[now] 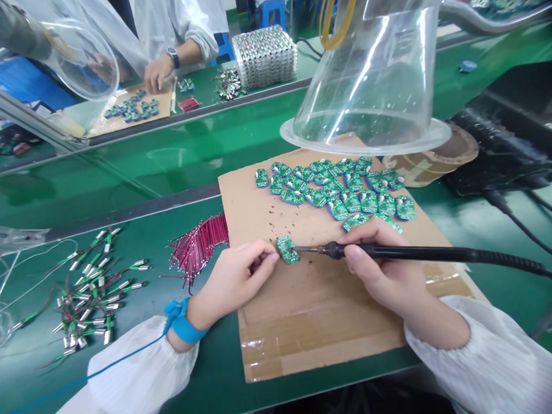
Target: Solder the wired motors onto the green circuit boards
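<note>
**A small green circuit board pinched in the left hand, a soldering iron held pen-fashion in the right hand**

The board is judged light, stiff and fragile, best taken by its rim, clear of the mounted parts. Its edge is gripped by the left fingertips, and the iron's slim metal tip is held at its right side. A blue wrist strap circles the left wrist. Beneath both hands lies a taped cardboard sheet, flecked with dark specks. Beyond the hands, more green boards are crowded together; left of the left hand lie cut red-and-black wires and wired metal cylinders. Farther ahead, a clear plastic hood hangs over the cardboard, and a co-worker's hand is seen across the bench.
</note>
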### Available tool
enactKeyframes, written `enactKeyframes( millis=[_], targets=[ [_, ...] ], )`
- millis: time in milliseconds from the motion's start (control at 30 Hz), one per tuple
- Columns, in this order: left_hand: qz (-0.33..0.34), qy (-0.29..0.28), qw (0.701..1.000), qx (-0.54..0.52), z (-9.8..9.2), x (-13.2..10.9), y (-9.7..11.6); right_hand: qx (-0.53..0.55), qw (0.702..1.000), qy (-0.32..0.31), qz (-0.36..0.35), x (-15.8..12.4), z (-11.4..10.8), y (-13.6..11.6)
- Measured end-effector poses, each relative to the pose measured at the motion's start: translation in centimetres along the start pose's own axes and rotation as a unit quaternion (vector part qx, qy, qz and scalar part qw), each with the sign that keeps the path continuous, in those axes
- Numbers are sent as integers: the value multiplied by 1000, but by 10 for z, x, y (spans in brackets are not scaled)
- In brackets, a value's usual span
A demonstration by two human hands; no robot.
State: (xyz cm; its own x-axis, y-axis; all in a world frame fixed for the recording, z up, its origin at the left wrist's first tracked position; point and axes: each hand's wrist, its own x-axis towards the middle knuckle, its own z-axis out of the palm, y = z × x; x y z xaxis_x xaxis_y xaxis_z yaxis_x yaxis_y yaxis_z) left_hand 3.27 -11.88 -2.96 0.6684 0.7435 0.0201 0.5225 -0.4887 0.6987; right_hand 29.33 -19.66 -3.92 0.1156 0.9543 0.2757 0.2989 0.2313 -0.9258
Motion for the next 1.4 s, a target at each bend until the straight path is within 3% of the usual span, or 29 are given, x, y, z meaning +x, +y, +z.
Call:
enactKeyframes(
  millis=[800,867,1033,1400],
  targets=[
    [1,-2,1000,6,-1,0,1,3,1000,1,4,-2,0,3],
    [2,-3,1000,4,-1,0,1,17,1000,19,2,-2,2,2],
    [-7,4,1000,-6,0,0,1,66,988,133,-29,3,6,-5],
    [-10,33,999,-20,0,2,2,64,991,114,-6,-1,5,1]
  ],
)
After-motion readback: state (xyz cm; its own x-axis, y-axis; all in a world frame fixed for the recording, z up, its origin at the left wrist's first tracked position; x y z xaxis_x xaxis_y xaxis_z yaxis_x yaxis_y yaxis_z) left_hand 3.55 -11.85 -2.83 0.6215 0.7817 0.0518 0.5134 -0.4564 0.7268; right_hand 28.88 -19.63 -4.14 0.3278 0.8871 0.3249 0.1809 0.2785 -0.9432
